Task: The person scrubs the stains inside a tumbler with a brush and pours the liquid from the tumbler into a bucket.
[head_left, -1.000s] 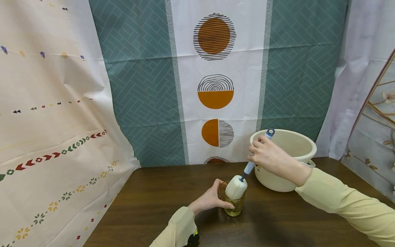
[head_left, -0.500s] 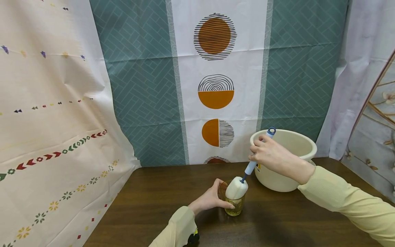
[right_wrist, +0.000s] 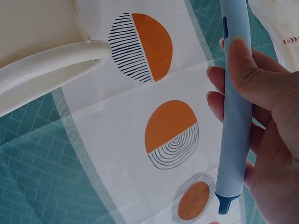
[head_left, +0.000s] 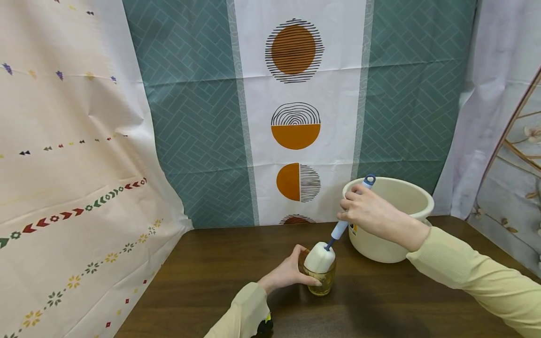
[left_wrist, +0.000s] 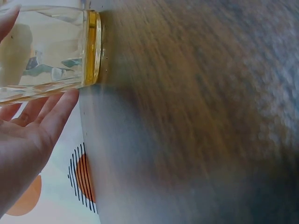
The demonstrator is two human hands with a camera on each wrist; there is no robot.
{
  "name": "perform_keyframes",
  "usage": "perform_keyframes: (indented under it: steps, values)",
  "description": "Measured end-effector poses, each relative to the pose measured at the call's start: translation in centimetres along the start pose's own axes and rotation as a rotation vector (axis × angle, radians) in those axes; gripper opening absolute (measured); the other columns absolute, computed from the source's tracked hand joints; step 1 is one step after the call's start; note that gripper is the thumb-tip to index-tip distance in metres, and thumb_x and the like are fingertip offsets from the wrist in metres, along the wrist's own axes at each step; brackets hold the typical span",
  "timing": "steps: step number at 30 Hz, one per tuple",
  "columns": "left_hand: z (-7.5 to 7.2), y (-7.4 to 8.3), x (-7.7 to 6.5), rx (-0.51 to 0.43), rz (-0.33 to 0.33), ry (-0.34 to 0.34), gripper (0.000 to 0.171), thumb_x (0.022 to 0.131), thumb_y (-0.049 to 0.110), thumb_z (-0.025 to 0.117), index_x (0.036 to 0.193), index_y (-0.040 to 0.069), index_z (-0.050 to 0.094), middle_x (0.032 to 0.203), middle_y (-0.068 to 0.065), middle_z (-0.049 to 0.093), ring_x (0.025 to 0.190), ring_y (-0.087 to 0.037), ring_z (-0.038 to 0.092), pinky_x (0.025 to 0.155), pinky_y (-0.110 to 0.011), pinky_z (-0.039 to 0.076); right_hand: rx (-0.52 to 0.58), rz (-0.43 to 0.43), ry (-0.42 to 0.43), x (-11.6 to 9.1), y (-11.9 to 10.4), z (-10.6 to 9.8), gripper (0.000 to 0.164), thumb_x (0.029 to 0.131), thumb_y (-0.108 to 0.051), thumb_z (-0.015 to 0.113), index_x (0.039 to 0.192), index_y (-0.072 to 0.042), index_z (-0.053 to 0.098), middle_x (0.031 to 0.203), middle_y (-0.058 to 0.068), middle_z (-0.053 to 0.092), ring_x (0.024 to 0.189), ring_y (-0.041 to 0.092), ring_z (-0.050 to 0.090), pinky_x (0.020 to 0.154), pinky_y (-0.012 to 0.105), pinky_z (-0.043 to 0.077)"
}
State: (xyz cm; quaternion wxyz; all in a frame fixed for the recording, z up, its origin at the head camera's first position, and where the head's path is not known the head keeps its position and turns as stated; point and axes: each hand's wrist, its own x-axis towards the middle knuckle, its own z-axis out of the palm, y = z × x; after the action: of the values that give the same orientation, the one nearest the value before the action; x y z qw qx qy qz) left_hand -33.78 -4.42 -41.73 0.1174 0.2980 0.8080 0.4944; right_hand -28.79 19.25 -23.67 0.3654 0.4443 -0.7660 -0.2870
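Observation:
An amber glass cup (head_left: 323,284) stands on the table, and my left hand (head_left: 289,271) grips it from the left, thumb in front and fingers behind. In the left wrist view the clear faceted wall of the cup (left_wrist: 56,51) shows, with its yellowish base on the wood. My right hand (head_left: 365,211) holds the light-blue handle (right_wrist: 236,116) of a sponge cup brush, its thumb and fingers curled round it. The brush tilts down to the left. Its white sponge head (head_left: 320,258) sits partly inside the cup's mouth; the lower part is seen only through the glass.
A cream bucket (head_left: 380,251) stands on the table behind my right hand, its rim (right_wrist: 51,58) close by in the right wrist view. Patterned curtains (head_left: 203,141) hang along the back of the brown table (head_left: 220,263). A small black object (head_left: 265,327) lies by the left sleeve.
The sponge head has shifted slightly left and the brush handle has moved a little with my right hand. My left hand and the cup look unmoved.

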Motion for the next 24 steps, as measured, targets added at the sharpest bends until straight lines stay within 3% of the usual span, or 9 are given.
perform_keyframes:
  steps: [8,24]
  values:
    - [-0.01,-0.07,0.01,0.009,0.009,0.008,0.067,0.068,0.026,0.08,0.116,0.015,0.035,0.102,0.003,0.05,0.093,-0.011,0.05,0.08,-0.032,0.038,0.009,0.018,0.03,-0.04,-0.02,0.16,0.023,0.061,-0.005,0.079,0.076,-0.019,0.067,0.061,0.002,0.044,0.064,0.022,0.045,0.067,0.038,0.034]
    - [0.02,0.06,-0.1,0.017,0.016,0.012,0.065,0.068,0.027,0.08,0.114,0.016,0.035,0.104,0.004,0.049,0.097,-0.012,0.048,0.083,-0.035,0.036,-0.031,0.052,0.013,-0.28,0.03,0.34,0.02,0.064,-0.008,0.078,0.079,-0.018,0.07,0.066,0.005,0.048,0.066,0.024,0.046,0.069,0.04,0.035]
